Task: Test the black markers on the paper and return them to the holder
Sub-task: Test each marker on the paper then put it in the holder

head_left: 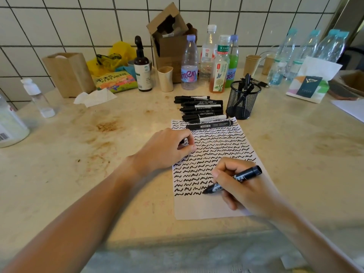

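Beige stone counter (59,146), stained in brown patches, bearing all items listed. Landmark: the paper (211,205), a white sheet lying flat at counter centre, covered from the top edge down most of its length in rows of black squiggles, its bottom strip blank.

Behind the paper, against the tiled wall: torn cardboard box (169,42); a cluster of plastic bottles (208,62); dark pump bottle (142,69) behind and to the left.

Just behind the paper's top right corner: black mesh holder (241,99), upright, a few markers standing in it.

Touching the paper's top edge, left of the holder: pile of black markers (201,108), capped, lying sideways; one lies on the sheet itself.

On the paper's left edge: left hand (167,150), resting there, fingers curled together around a small dark item, likely a cap; it hides part of the squiggles.

On the paper's lower right: right hand (242,186), clamped on an uncapped black marker (234,180), tip touching the sheet at the end of the lowest squiggle row.
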